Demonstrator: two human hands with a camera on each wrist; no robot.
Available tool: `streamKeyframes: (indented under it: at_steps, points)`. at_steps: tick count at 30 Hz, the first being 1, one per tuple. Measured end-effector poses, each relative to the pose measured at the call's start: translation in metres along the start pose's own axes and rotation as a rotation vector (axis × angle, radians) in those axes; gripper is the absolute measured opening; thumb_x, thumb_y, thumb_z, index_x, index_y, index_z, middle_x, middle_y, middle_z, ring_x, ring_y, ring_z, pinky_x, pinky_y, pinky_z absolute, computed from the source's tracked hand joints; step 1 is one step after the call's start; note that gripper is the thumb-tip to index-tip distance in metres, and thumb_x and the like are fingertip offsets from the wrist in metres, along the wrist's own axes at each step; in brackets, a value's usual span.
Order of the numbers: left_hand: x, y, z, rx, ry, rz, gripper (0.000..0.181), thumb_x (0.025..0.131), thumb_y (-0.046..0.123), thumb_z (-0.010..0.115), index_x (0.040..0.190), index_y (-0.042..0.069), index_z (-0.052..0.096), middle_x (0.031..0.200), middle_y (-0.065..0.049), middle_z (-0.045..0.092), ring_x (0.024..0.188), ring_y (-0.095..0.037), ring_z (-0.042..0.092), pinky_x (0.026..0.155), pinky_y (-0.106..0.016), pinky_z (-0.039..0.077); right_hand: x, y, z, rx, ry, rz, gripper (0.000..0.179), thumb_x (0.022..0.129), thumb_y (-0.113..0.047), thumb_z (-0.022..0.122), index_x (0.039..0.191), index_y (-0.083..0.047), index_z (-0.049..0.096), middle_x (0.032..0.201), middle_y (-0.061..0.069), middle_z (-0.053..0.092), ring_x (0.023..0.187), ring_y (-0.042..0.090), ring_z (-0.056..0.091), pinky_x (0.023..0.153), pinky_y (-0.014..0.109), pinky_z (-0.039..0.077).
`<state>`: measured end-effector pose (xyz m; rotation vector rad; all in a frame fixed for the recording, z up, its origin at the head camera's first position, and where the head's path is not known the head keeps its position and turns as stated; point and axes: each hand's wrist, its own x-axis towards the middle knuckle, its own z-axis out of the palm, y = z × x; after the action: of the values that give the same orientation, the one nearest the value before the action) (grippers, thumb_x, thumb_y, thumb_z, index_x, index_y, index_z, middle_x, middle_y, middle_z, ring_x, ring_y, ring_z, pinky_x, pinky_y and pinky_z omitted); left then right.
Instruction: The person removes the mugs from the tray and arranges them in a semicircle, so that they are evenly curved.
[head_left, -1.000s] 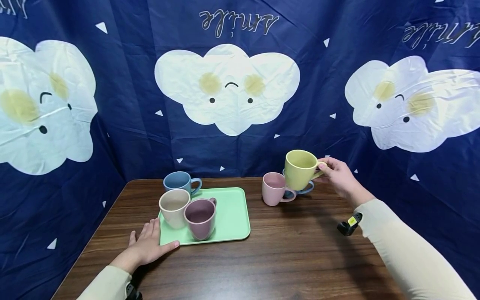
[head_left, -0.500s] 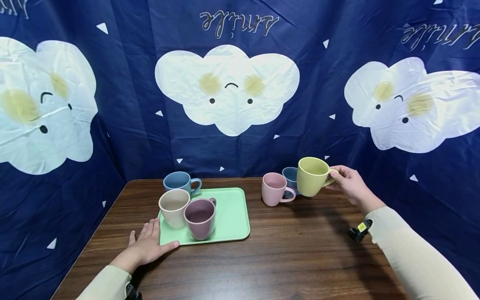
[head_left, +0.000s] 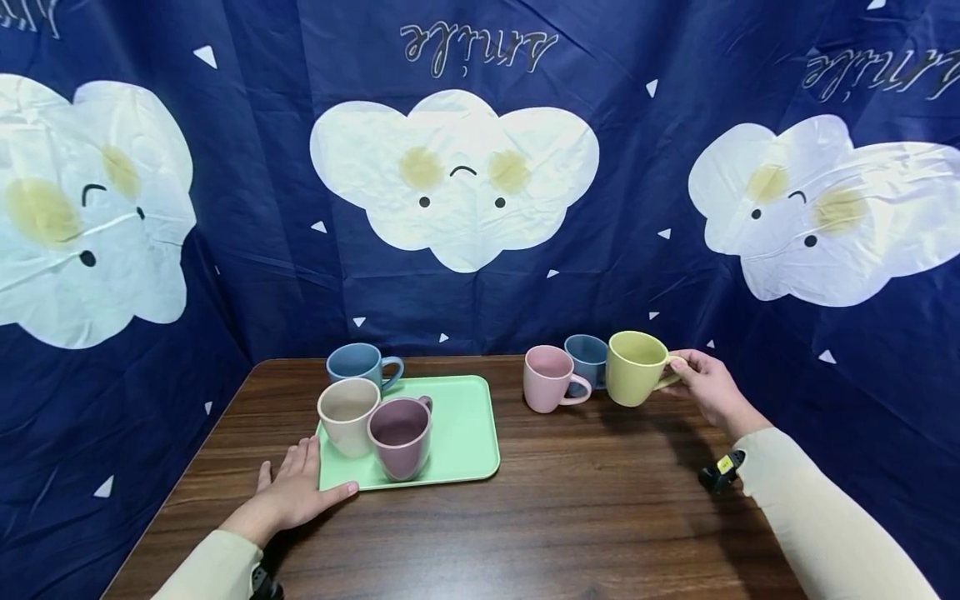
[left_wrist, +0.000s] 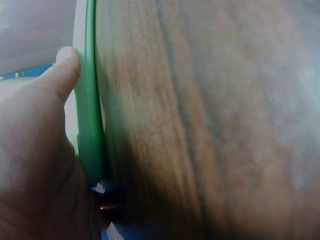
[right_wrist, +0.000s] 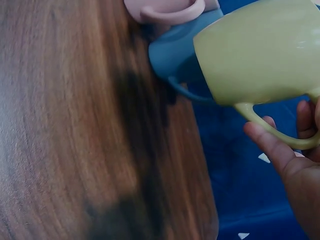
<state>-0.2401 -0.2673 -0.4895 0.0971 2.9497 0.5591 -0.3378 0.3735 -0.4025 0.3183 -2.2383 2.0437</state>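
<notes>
My right hand point(head_left: 708, 384) pinches the handle of a yellow mug point(head_left: 634, 375), holding it upright low over the table at the back right. In the right wrist view, the thumb and fingers close on the handle of this yellow mug point(right_wrist: 262, 52). Just left of it stand a blue mug point(head_left: 587, 360), partly hidden, and a pink mug point(head_left: 547, 379). My left hand point(head_left: 292, 490) rests with spread fingers against the near left corner of a green tray point(head_left: 465, 425). On that tray stand a cream mug point(head_left: 349, 421) and a purple mug point(head_left: 401, 442).
A second blue mug point(head_left: 356, 364) stands at the tray's far left corner, partly behind the cream one. The brown wooden table point(head_left: 570, 508) ends at the back against a dark blue curtain point(head_left: 262, 283) with white clouds.
My right hand has carried the yellow mug rightward and down, uncovering part of the blue mug behind it. The left hand and the tray have stayed put.
</notes>
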Motion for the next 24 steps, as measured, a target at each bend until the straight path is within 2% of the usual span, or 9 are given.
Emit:
streamKeyframes:
  at_steps: [7, 11, 14, 19, 24]
  points:
    - [0.003, -0.006, 0.006, -0.029, -0.001, 0.004, 0.128, 0.085, 0.080, 0.053, 0.152, -0.019, 0.006, 0.156, -0.046, 0.005, 0.144, -0.062, 0.006, 0.106, -0.080, -0.007, -0.003, 0.013, -0.006, -0.051, 0.022, 0.017, 0.014, 0.107, -0.009, 0.048, 0.111, 0.002, 0.056, 0.090, -0.003, 0.068, 0.082, 0.012, 0.070, 0.075, 0.031, 0.061]
    - [0.002, -0.004, 0.003, -0.018, 0.008, 0.005, 0.128, 0.085, 0.078, 0.055, 0.151, -0.021, 0.008, 0.154, -0.047, 0.006, 0.143, -0.063, 0.007, 0.105, -0.081, -0.005, -0.003, 0.022, -0.010, -0.068, 0.029, 0.023, 0.013, 0.108, -0.008, 0.047, 0.110, 0.000, 0.057, 0.089, -0.005, 0.068, 0.082, 0.012, 0.070, 0.076, 0.031, 0.061]
    - [0.004, -0.005, 0.004, -0.011, 0.014, 0.006, 0.128, 0.085, 0.078, 0.055, 0.151, -0.021, 0.008, 0.154, -0.048, 0.006, 0.143, -0.063, 0.007, 0.105, -0.081, -0.005, -0.003, 0.029, -0.013, -0.048, 0.037, 0.031, 0.012, 0.108, -0.008, 0.047, 0.109, -0.003, 0.058, 0.089, -0.006, 0.069, 0.082, 0.011, 0.070, 0.076, 0.031, 0.061]
    - [0.007, -0.010, 0.008, -0.027, 0.019, 0.019, 0.129, 0.085, 0.080, 0.054, 0.151, -0.021, 0.008, 0.153, -0.048, 0.006, 0.142, -0.064, 0.008, 0.104, -0.081, -0.007, -0.004, 0.038, -0.016, 0.046, 0.036, 0.044, 0.013, 0.107, -0.008, 0.047, 0.107, -0.007, 0.060, 0.091, -0.006, 0.069, 0.082, 0.011, 0.070, 0.078, 0.033, 0.061]
    - [0.008, -0.012, 0.010, -0.023, 0.009, 0.008, 0.132, 0.083, 0.084, 0.051, 0.152, -0.020, 0.008, 0.155, -0.047, 0.005, 0.143, -0.063, 0.006, 0.105, -0.081, -0.008, -0.005, 0.046, -0.016, 0.058, 0.026, 0.050, 0.015, 0.107, -0.007, 0.046, 0.105, -0.010, 0.061, 0.093, -0.007, 0.068, 0.082, 0.012, 0.071, 0.077, 0.032, 0.061]
